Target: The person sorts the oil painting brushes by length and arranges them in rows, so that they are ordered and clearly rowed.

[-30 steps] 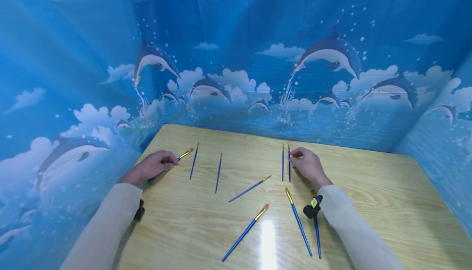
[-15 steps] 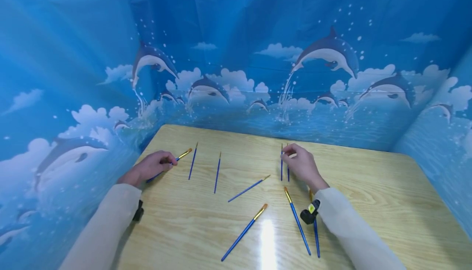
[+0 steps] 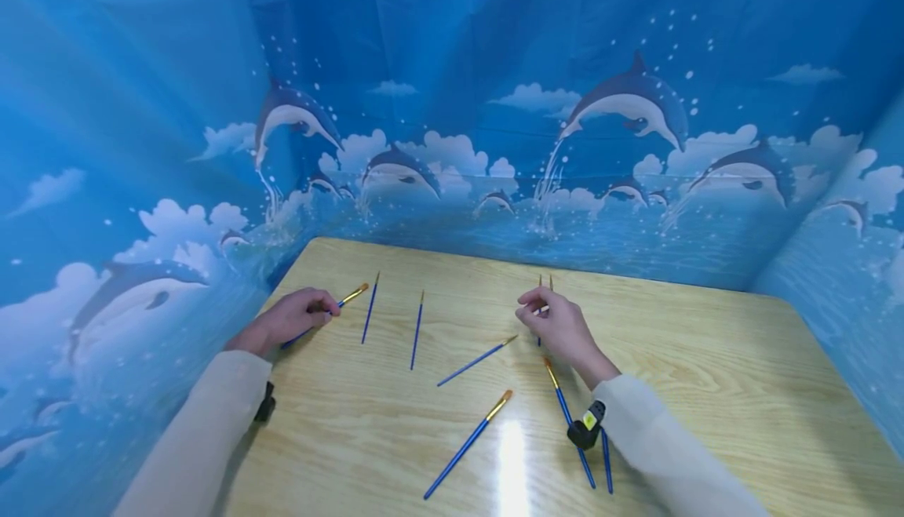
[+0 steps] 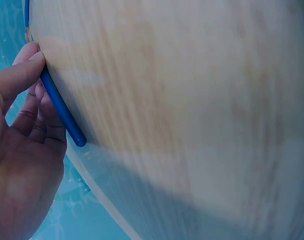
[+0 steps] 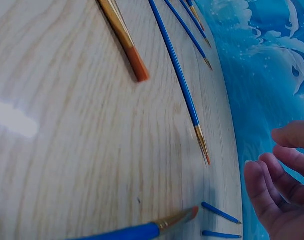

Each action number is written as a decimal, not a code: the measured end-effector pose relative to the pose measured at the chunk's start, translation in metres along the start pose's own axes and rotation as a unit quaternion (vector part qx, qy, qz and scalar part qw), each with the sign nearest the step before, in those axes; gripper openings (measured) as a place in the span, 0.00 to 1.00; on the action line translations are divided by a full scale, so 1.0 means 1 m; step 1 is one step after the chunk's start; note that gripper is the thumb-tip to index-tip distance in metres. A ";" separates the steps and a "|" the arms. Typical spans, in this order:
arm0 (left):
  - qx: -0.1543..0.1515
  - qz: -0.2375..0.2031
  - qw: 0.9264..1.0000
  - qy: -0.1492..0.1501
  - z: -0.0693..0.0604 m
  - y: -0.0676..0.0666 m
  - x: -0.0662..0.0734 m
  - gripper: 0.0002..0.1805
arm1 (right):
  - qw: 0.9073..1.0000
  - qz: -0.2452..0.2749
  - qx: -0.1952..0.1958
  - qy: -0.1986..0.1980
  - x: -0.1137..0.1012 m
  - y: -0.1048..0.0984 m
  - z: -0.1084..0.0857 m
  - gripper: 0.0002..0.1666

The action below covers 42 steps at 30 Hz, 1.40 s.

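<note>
Two thin brushes [image 5: 220, 213] show partly behind the loosely spread right grip [image 3: 560, 327], right of centre; at left, the left grip [image 3: 300, 314] pinches a paintbrush [image 4: 62, 107].

"How many paintbrushes [image 3: 468, 444] do you count?"

"Nine in the head view: five thin ones [image 3: 417, 333] and four thicker ones [image 3: 572, 423]."

"Does the right wrist view give the same number?"

"Eight fall within it, and the left wrist view catches two."

"Hands?"

"Two, one left hand [image 3: 300, 314] and one right hand [image 3: 561, 330]. Two sleeves [image 3: 671, 438], two wrist cameras [image 3: 588, 425]."

"And the rest?"

"One desk [image 3: 706, 360]. Printed dolphins [image 3: 628, 97], more than ten; the faint ones defeat an exact count."
</note>
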State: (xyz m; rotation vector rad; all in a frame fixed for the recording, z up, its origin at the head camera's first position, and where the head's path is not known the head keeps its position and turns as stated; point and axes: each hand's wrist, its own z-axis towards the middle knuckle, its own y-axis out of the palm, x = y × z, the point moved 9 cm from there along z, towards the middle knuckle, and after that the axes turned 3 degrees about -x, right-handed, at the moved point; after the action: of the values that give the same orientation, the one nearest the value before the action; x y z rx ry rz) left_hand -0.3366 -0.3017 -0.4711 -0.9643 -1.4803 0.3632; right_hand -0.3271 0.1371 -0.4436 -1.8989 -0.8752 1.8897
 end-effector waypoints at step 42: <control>0.000 -0.002 1.000 -0.005 0.002 0.001 -0.005 0.08 | 0.994 -0.039 -0.091 -0.048 -0.014 0.070 -0.003 0.08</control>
State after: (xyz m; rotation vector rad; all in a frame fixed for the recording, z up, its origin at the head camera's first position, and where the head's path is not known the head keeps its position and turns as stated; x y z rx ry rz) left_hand -0.3382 -0.3042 -0.4755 -0.9601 -1.4904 0.3653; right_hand -0.3099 0.0760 -0.4761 -1.8558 -1.1705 1.9266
